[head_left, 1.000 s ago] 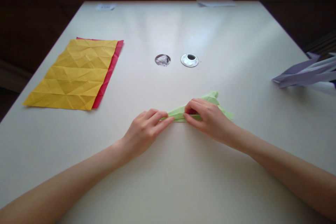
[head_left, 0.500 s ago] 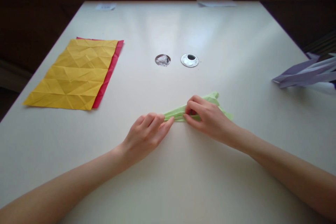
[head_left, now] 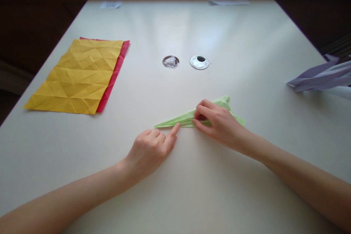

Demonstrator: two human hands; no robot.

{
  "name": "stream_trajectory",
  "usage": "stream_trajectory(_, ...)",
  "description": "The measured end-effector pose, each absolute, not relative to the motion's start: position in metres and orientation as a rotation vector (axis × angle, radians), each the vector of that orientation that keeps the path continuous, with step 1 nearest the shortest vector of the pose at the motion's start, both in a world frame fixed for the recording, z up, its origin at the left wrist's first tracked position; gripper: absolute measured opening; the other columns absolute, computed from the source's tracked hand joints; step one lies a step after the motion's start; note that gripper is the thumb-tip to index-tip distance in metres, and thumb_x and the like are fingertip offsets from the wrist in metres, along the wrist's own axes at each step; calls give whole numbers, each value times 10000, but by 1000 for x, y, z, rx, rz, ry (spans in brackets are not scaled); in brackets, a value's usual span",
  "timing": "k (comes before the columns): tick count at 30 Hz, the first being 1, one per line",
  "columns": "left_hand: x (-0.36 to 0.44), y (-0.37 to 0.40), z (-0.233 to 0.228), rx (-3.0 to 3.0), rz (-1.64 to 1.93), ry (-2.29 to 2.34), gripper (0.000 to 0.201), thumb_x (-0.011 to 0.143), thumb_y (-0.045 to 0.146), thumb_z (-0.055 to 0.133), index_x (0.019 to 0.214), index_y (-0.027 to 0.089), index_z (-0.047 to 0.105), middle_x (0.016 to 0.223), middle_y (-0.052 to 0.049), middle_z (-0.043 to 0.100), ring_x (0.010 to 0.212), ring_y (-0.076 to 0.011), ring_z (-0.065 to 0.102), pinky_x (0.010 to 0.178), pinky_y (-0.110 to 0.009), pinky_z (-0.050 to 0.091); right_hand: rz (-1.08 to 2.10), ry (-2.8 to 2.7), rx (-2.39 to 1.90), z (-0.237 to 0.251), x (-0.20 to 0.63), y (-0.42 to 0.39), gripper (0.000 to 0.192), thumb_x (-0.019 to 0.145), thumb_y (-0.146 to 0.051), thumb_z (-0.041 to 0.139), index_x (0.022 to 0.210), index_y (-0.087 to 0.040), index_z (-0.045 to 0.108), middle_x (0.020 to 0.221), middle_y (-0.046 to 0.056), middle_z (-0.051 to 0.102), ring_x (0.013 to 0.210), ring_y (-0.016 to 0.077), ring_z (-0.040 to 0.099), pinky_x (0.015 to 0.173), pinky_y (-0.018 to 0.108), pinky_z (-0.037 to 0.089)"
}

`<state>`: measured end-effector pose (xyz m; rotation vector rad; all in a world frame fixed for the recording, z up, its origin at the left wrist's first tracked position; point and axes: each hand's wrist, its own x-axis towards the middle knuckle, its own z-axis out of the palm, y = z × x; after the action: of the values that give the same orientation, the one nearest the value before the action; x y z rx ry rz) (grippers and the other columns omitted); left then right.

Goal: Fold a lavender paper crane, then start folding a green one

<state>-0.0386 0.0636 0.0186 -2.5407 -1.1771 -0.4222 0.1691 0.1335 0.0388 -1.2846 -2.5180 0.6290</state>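
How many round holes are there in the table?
2: one hole stuffed with crumpled material mid-table, and a metal-ringed hole just right of it, both beyond the hands.

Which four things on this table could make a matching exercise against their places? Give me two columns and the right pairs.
Things:
1. green folded paper
2. yellow sheet
3. purple folded paper
4. metal ring

Places:
A. at the right edge of the table
B. lying on a red sheet, left side
C. under the right hand, with the left hand touching its near edge with one fingertip
D. middle of the table, beside a round hole

Pairs: 1-C, 2-B, 3-A, 4-D
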Motion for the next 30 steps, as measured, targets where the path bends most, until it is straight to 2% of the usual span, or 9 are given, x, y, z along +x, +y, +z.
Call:
stream_trajectory(6, -40, 67, 17, -2565, -413, -1224, 291, 840, 207, 505, 1109, 138, 591, 419, 56, 455, 422, -110, 458, 441, -269, 278, 658, -2531, -1277, 39, 171, 134, 100, 770, -140, 459, 678, -180, 451, 778, 15, 496, 635, 107, 471, 593, 233, 354)
stream_trajectory(12, -46, 68, 21, -2601, -379, -1177, 353, 759, 88, 554, 1106, 145, 591, 441, 60, 481, 438, -114, 466, 444, -263, 279, 645, -2534, -1286, 38, 170, 134, 98, 772, -141, 466, 681, -177, 454, 777, 10, 498, 620, 100, 464, 585, 228, 349)
stream_trajectory(14, -49, 70, 25, -2601, -438, -1219, 268, 768, 97, 555, 1015, 160, 634, 460, 55, 506, 448, -110, 470, 459, -259, 293, 650, -2534, -1292, 38, 170, 134, 95, 775, -147, 469, 686, -178, 453, 785, 10, 500, 622, 99, 465, 586, 228, 349)
stream_trajectory(16, -50, 74, 28, -2568, -531, -1367, 136, 803, 159, 544, 829, 193, 673, 436, 54, 487, 425, -101, 441, 455, -249, 282, 658, -2536, -1296, 38, 170, 134, 95, 777, -149, 469, 688, -179, 451, 791, 10, 501, 624, 99, 467, 589, 228, 350)
stream_trajectory(18, -51, 78, 28, -2561, -587, -1536, 173, 824, 243, 535, 715, 209, 665, 434, 48, 479, 424, -94, 442, 455, -234, 283, 663, -2538, -1297, 39, 170, 134, 97, 779, -149, 466, 689, -180, 448, 795, 10, 501, 627, 100, 469, 592, 229, 350)
stream_trajectory(23, -51, 81, 24, -2558, -633, -1771, 148, 812, 294, 553, 747, 207, 654, 482, 47, 536, 449, -86, 477, 480, -209, 296, 661, -2529, -1313, 40, 170, 133, 103, 786, -158, 463, 687, -181, 451, 789, 9, 500, 621, 98, 467, 588, 229, 348)
stream_trajectory(30, -50, 83, 29, -2589, -550, -2045, 148, 804, 298, 552, 762, 208, 661, 471, 55, 497, 436, -75, 427, 482, -193, 275, 648, -2531, -1302, 39, 169, 134, 98, 787, -155, 463, 692, -179, 458, 800, 14, 507, 630, 101, 475, 594, 230, 353)
